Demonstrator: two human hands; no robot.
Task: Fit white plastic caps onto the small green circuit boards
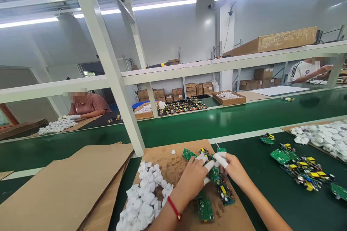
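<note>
My left hand [193,179] and my right hand [232,169], both with white finger cots on the fingertips, meet over a sheet of brown cardboard [173,166]. Their fingers are pinched together around a green circuit board [215,174] held between them. More green boards [205,210] lie on the cardboard under my left wrist, and another board [188,153] sits just beyond my fingers. A heap of white round caps [145,198] lies to the left of my left hand. A red cord circles my left wrist.
The green conveyor belt [203,122] runs across behind the cardboard. To the right lie several boards [300,168] and a pile of white caps [325,137]. Flat cardboard sheets [67,184] lie left. A white frame post [119,90] rises ahead. Two other people sit across the belt.
</note>
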